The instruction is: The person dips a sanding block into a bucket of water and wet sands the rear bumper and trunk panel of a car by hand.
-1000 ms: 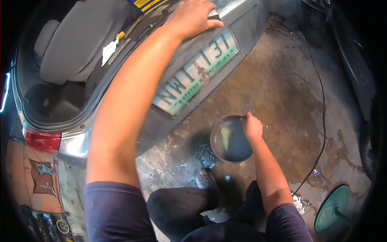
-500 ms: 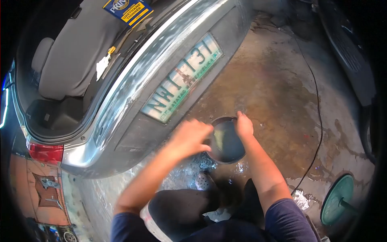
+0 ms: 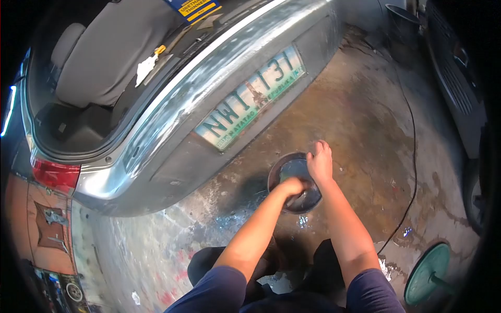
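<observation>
A dark round bucket of cloudy water stands on the wet floor between my knees and the car's rear bumper. My right hand is closed over its right rim, fingers curled at the far side. Inside the bucket, low near the water, is my left hand; its fingers are blurred and partly hidden, so what they hold cannot be made out.
A silver car's rear bumper with a licence plate fills the left, its boot open. A blue and yellow can sits there. On the right are a black cable, a green disc on a stem, another bucket and a dark vehicle.
My left hand has moved from beside the bucket's left rim down and right into it. My right hand stays at the right rim. The view has shifted slightly.
</observation>
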`<action>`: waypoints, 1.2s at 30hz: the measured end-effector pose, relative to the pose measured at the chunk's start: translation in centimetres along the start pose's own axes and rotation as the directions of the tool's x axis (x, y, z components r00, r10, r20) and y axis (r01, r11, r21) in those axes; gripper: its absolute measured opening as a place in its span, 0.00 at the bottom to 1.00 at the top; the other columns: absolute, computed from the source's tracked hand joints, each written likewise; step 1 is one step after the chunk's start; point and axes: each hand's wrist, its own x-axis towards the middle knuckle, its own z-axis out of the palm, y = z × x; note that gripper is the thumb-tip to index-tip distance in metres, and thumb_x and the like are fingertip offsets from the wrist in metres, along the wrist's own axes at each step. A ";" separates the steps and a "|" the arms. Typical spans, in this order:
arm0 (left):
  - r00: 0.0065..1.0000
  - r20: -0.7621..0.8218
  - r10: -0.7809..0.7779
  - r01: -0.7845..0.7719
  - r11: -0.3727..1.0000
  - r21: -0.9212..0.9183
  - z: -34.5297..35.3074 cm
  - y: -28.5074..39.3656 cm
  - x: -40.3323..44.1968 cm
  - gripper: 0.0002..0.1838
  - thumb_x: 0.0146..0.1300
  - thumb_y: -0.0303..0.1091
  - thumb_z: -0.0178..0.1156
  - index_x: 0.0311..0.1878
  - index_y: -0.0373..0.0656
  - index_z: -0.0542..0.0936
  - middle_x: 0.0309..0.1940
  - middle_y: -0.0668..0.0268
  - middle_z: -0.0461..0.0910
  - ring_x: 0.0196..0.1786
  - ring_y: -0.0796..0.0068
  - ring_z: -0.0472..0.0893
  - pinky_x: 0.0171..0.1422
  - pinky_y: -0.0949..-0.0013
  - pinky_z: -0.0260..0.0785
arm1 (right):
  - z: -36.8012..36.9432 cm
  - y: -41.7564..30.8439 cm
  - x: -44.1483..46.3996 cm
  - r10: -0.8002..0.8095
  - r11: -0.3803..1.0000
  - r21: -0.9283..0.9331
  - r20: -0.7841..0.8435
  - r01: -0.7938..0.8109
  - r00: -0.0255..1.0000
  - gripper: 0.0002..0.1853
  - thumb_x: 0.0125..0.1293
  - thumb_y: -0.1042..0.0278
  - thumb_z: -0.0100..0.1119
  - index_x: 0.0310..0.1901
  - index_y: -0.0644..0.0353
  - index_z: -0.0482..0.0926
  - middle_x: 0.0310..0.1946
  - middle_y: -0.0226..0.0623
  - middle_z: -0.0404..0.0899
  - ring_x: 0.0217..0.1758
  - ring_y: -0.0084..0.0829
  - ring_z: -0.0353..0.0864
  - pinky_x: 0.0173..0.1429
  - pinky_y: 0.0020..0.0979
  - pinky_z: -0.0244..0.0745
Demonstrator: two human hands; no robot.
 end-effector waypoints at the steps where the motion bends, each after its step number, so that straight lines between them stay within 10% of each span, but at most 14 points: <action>1: 0.975 -0.217 -0.038 -0.004 0.982 -0.191 -0.3 -0.3 -1.2 0.37 0.73 0.57 0.66 0.68 0.31 0.80 0.64 0.49 0.85 0.66 0.56 0.82 0.71 0.57 0.71 | -1.0 -1.4 0.6 0.031 0.996 0.078 0.088 -0.038 0.996 0.18 0.67 0.67 0.67 0.56 0.63 0.81 0.62 0.53 0.80 0.64 0.54 0.81 0.66 0.50 0.78; 5: 0.881 -0.455 -0.130 -0.292 0.609 -0.738 -3.6 -1.8 -2.3 0.42 0.78 0.65 0.56 0.75 0.33 0.72 0.72 0.50 0.77 0.74 0.61 0.75 0.76 0.59 0.67 | -4.6 -7.5 0.4 0.044 0.952 0.253 0.445 -0.172 0.895 0.14 0.69 0.66 0.65 0.52 0.63 0.81 0.50 0.55 0.85 0.53 0.55 0.86 0.59 0.48 0.81; 8: 0.641 -0.697 -0.321 -0.468 0.555 -0.687 -3.8 -0.8 -2.0 0.44 0.77 0.67 0.57 0.75 0.33 0.68 0.68 0.48 0.77 0.70 0.58 0.76 0.75 0.56 0.67 | -3.8 -8.8 -1.5 -0.014 0.957 0.260 0.489 -0.130 0.872 0.19 0.68 0.70 0.65 0.59 0.63 0.80 0.57 0.54 0.84 0.60 0.54 0.85 0.64 0.46 0.81; 18: 0.620 -0.718 -0.316 -0.518 0.523 -0.677 -3.7 0.7 -5.4 0.27 0.74 0.48 0.70 0.60 0.37 0.72 0.47 0.60 0.80 0.47 0.72 0.80 0.49 0.66 0.75 | -3.3 -9.7 -0.1 -0.167 0.939 0.339 0.609 -0.063 0.776 0.28 0.66 0.73 0.57 0.69 0.65 0.77 0.68 0.54 0.78 0.68 0.53 0.81 0.75 0.46 0.73; 21: 0.469 -0.862 -0.191 -0.654 0.581 -0.485 -4.1 -0.2 -3.7 0.26 0.76 0.52 0.68 0.56 0.40 0.72 0.42 0.62 0.78 0.43 0.72 0.78 0.48 0.65 0.74 | -3.5 -10.5 -0.9 -0.108 0.938 0.338 0.502 -0.080 0.858 0.32 0.65 0.68 0.62 0.71 0.68 0.75 0.72 0.52 0.76 0.70 0.53 0.79 0.76 0.48 0.72; 32: 0.713 -0.695 0.087 -0.128 0.992 -0.007 -6.7 0.1 -8.5 0.23 0.78 0.51 0.59 0.50 0.34 0.83 0.41 0.53 0.89 0.44 0.54 0.89 0.53 0.55 0.79 | -3.6 -10.1 -0.7 0.027 0.992 -0.114 0.604 0.053 0.796 0.31 0.64 0.57 0.71 0.65 0.64 0.78 0.61 0.54 0.84 0.63 0.55 0.84 0.66 0.50 0.80; 36: 0.373 -0.685 0.625 -0.270 0.780 0.564 -12.4 7.7 -17.2 0.11 0.74 0.38 0.64 0.51 0.42 0.85 0.50 0.55 0.86 0.56 0.47 0.84 0.62 0.54 0.76 | -3.7 -9.6 -1.8 0.282 0.959 -0.219 0.671 -0.180 0.686 0.23 0.72 0.56 0.60 0.58 0.67 0.85 0.63 0.58 0.82 0.65 0.57 0.83 0.71 0.47 0.78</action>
